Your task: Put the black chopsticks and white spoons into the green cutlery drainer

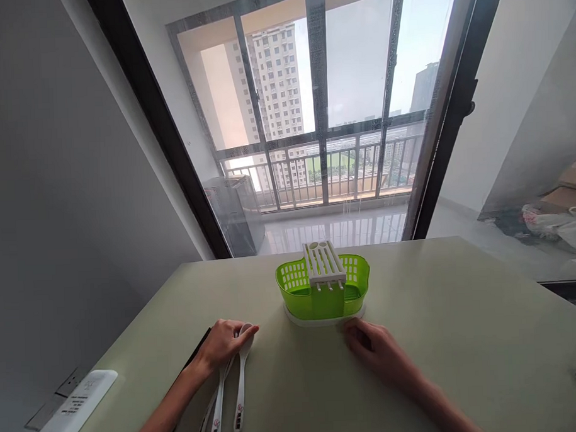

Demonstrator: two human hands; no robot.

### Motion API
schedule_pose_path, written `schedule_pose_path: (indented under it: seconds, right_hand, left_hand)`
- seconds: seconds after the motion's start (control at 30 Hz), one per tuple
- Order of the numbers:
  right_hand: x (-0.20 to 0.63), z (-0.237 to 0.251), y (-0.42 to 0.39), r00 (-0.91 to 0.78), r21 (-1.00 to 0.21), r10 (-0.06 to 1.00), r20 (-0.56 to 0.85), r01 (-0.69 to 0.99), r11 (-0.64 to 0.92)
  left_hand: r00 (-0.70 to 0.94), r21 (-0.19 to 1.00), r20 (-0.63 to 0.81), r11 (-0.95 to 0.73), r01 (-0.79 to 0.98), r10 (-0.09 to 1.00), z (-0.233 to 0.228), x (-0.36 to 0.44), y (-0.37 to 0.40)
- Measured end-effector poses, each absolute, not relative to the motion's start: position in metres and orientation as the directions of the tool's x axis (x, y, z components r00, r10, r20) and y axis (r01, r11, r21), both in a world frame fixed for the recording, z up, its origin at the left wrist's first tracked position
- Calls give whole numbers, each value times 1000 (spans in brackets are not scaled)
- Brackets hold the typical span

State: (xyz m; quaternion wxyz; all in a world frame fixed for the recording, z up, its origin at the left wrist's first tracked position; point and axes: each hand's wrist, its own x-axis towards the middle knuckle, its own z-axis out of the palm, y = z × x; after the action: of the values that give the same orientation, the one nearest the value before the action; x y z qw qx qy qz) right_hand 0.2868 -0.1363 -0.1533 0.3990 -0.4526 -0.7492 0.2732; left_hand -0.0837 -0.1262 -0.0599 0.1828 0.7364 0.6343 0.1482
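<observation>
On the pale green tabletop [462, 336] my left hand [224, 347] curls its fingers over the white plastic spoons [237, 394], none lifted yet, while my right hand [375, 351] rests loosely open, holding nothing, beside the empty green plastic cutlery basket [322, 287].

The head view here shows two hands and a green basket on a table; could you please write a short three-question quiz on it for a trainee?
1. True or false: the left hand rests on the white spoons.
2. Multiple choice: the green basket stands (A) on the floor, (B) on the table past both hands, (C) in the right hand.
3. Fill in: the white slotted insert sits at the ______ of the basket.

Key
1. True: its fingers lie over the bowl ends of the spoons.
2. B: the right hand lies on the table just short of the basket's white base tray.
3. Middle.
</observation>
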Motion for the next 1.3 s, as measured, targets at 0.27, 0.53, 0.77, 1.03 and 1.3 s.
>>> schedule_pose_path:
  seconds: [0.27, 0.53, 0.77, 1.03, 1.3]
  right_hand:
    - [288, -155, -136, -287, -769, 893, 346, 459, 445]
    - [289, -155, -136, -293, -771, 895, 335, 460, 440]
    - [287, -151, -137, -273, -766, 900, 340, 475, 434]
    - [288, -153, -136, -280, -774, 897, 343, 457, 439]
    - [288, -152, -136, -274, -770, 897, 348, 463, 440]
  left_hand:
    - [188, 289, 1, -180, 940, 982, -63, -86, -129]
    - [243, 97, 34, -245, 965, 969, -62, -82, -135]
    - [268, -42, 75, -266, 963, 960, -58, -81, -139]
    - [296, -114, 136, -282, 953, 946, -54, -81, -143]
    - [297, -79, 348, -288, 954, 889, -28, -73, -140]
